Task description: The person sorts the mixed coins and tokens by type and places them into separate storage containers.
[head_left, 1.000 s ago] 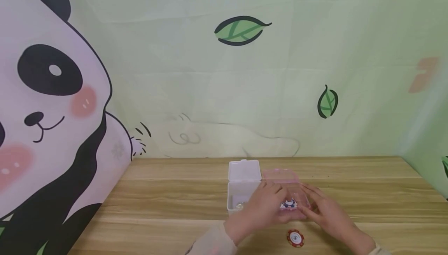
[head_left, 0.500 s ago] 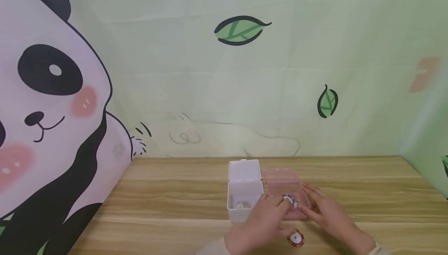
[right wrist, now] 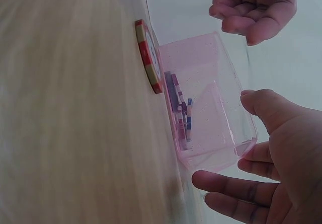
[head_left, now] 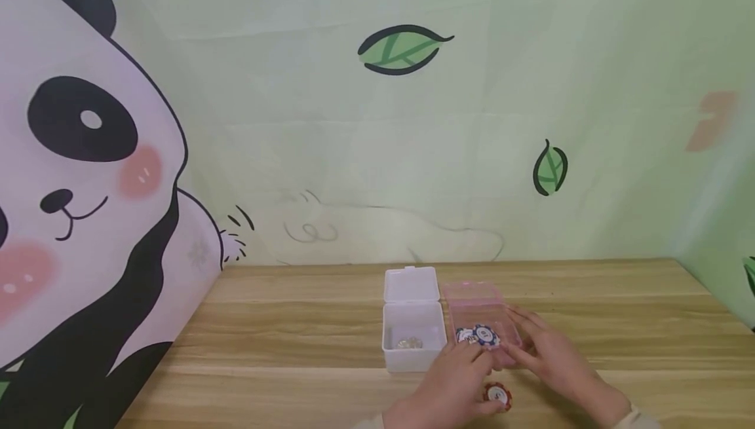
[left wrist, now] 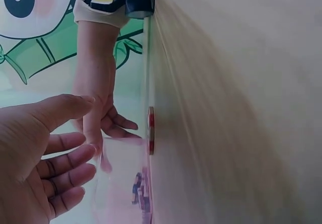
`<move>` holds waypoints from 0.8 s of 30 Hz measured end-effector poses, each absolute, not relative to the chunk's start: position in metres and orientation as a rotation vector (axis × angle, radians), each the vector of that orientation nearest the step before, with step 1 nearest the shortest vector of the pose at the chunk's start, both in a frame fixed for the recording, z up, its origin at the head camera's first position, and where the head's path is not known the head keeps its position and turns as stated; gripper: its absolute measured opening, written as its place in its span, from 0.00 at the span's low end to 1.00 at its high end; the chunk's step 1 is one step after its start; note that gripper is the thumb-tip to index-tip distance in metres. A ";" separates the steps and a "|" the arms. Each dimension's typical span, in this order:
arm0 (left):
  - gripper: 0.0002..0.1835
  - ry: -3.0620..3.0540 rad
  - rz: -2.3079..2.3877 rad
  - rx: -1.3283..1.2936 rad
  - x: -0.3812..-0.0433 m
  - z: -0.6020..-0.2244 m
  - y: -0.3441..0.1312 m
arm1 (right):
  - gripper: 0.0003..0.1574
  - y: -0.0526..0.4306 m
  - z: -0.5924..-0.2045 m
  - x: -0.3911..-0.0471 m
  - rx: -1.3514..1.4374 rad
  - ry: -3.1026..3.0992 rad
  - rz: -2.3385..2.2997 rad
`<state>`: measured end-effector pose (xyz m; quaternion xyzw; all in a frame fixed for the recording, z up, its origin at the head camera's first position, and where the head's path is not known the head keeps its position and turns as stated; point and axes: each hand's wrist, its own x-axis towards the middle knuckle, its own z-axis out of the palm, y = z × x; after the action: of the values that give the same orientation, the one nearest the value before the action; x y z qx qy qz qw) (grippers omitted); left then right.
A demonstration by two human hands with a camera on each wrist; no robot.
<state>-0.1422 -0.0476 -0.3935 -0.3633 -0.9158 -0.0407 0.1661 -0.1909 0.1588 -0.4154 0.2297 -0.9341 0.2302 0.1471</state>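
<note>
A pink see-through plastic box stands with its lid folded back. Blue-and-white poker chips lie inside it, also visible through its wall in the right wrist view. My right hand holds the box at its right side, thumb on the rim and fingers around the corner. In front of the box a red-edged poker chip rests on the table. My left hand hovers over the area between box and chip, its thumb near the red chip. In the left wrist view its loosely bent fingers hold nothing.
A white plastic box with its lid raised stands left of the pink one, with small clear pieces on its floor. Both are on a wood-grain table. A green cloth with a panda print hangs behind.
My left hand has drawn back from inside the pink box toward the near edge and the red chip. The blue-and-white chips now lie in plain sight. My right hand has stayed at the box.
</note>
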 end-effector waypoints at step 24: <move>0.16 -2.678 -0.135 -0.990 -0.148 -0.423 -0.038 | 0.38 0.160 -0.415 -0.190 0.661 -2.687 0.623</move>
<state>-0.1480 -0.0382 -0.4226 -0.3429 -0.9275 -0.0467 0.1411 -0.1900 0.1598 -0.4150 0.2303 -0.9363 0.2172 0.1520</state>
